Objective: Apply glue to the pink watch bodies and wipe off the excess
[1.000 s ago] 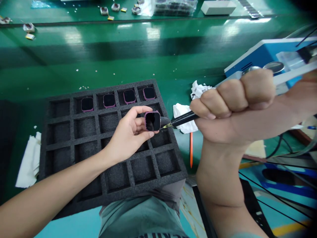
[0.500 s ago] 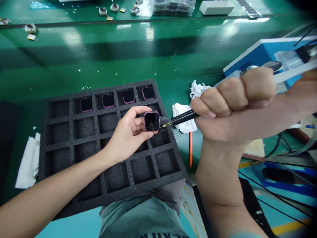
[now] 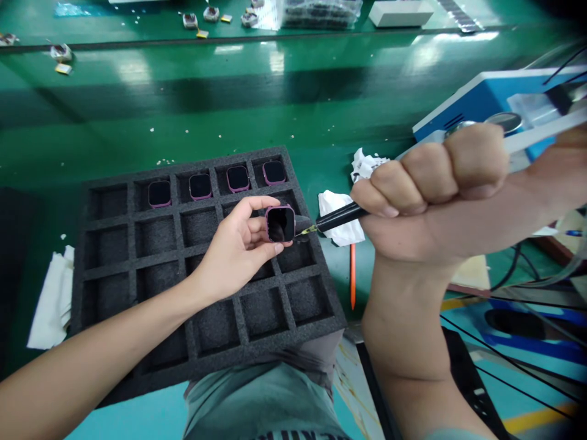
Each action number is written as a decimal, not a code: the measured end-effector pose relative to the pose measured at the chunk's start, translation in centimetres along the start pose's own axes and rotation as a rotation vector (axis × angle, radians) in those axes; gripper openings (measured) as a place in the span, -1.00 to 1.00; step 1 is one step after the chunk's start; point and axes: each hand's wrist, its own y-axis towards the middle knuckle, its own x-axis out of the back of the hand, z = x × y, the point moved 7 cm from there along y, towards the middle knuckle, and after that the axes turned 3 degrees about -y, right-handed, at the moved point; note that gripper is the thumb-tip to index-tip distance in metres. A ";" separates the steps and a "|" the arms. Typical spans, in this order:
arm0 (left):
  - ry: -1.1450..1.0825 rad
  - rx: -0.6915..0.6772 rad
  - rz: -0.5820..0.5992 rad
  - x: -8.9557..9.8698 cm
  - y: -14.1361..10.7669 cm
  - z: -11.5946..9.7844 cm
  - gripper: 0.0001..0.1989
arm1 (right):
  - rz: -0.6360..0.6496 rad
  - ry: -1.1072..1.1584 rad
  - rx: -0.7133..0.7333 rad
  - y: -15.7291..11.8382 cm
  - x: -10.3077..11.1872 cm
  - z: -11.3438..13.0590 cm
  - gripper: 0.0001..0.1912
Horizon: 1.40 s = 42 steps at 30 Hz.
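Note:
My left hand (image 3: 238,247) pinches a purple-rimmed watch (image 3: 280,224) by its edges, dark screen facing up, over the right part of a black foam tray (image 3: 186,269). My right hand (image 3: 426,183) is closed in a fist around a black-tipped tool (image 3: 340,217). The tool's thin yellowish tip lies at the watch's right side; whether it touches is too small to tell. Several like watches, such as one (image 3: 274,172) at the top right, sit in the tray's back row.
Crumpled white wipes (image 3: 340,231) and an orange stick (image 3: 353,278) lie right of the tray. A blue machine (image 3: 477,110) stands at the right. A white cloth (image 3: 51,299) is at the left. Small metallic parts (image 3: 61,54) rest at the back, on the green surface.
Small parts and white specks at the back left have shifted slightly right along the green surface. Both hands, the watch and the tool have hardly moved.

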 end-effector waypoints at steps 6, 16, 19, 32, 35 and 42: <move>0.003 -0.003 0.000 0.0 0.0 -0.1 -0.47 | -0.053 0.036 -0.008 -0.2 0.6 0.1 -0.28; 0.012 -0.002 0.011 -0.1 0.0 -0.1 -0.47 | -0.007 -0.053 0.029 0.4 -0.5 0.4 -0.22; 0.012 -0.002 0.019 -0.1 0.0 -0.1 -0.47 | -0.017 0.010 0.023 0.2 0.0 0.4 -0.25; 0.147 -0.031 0.097 -0.6 -0.3 0.3 -0.51 | -0.010 -0.016 0.366 1.2 1.3 0.2 -0.17; 0.154 -0.037 0.107 -0.7 -0.2 0.3 -0.51 | 0.023 -0.034 0.367 1.7 1.5 0.0 -0.16; 0.166 -0.034 0.113 -0.8 -0.2 0.4 -0.52 | -0.033 -0.185 0.369 1.8 1.2 0.2 -0.10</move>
